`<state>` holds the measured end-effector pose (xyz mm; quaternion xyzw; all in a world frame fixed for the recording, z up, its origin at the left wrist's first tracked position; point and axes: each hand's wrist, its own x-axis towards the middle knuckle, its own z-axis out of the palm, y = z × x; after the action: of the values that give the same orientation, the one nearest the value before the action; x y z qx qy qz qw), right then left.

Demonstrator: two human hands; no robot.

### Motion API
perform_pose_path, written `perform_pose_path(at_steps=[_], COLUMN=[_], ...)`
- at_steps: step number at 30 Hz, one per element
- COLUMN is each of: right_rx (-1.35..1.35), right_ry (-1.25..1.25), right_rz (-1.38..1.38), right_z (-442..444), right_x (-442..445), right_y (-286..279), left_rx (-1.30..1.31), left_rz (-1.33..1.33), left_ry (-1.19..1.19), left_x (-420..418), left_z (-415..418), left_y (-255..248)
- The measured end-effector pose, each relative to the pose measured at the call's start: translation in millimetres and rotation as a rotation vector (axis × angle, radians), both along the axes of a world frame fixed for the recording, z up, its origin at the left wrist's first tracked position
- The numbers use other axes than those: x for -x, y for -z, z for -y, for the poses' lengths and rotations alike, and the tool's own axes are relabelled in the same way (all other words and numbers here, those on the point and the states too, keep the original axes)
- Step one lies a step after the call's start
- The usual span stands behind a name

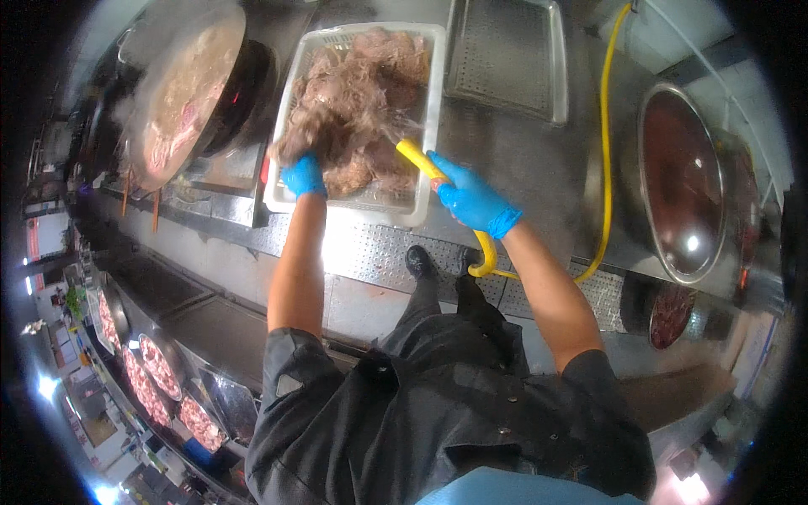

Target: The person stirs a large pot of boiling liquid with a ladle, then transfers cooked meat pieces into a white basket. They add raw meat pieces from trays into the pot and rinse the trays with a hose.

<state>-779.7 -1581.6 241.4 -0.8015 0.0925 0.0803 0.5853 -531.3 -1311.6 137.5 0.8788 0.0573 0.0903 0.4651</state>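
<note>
A white plastic basket [435, 82] holds a heap of brownish-grey cooked meat pieces [344, 88]. At the basket's near left corner my left hand [305, 175], in a blue glove, is at a piece of meat that is blurred by motion; its fingers are hidden behind the meat. My right hand [473, 192], also gloved in blue, grips a yellow hose [420, 159] near its end. Water sprays from the hose end onto the meat. Behind my right hand the hose loops down past the counter edge, then runs up on the right.
On the left stands a large steaming wok [189, 95] with liquid and meat. A perforated metal tray [505, 57] lies right of the basket. Farther right is a big metal bowl [682, 183] of dark red liquid. Bowls of raw meat [158, 366] stand at the lower left.
</note>
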Motion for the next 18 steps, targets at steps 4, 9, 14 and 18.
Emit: perform_pose_path(at_steps=[4, 9, 14, 18], right_rx=[0.077, 0.136, 0.181, 0.183], right_ry=[-0.02, 0.015, 0.046, 0.101], right_rz=[0.133, 0.17, 0.128, 0.189], right_z=[-31, -58, -53, -46], right_x=[-5, -22, -30, -26], right_y=[18, 22, 22, 28], left_rx=[0.068, 0.017, -0.539, -0.238], left_rz=[-0.229, -0.319, 0.153, -0.218], left_ry=[-0.048, -0.153, 0.008, -0.048], left_x=[4, -14, 10, -24], left_z=[-56, -61, 40, 94], left_y=[82, 119, 7, -47])
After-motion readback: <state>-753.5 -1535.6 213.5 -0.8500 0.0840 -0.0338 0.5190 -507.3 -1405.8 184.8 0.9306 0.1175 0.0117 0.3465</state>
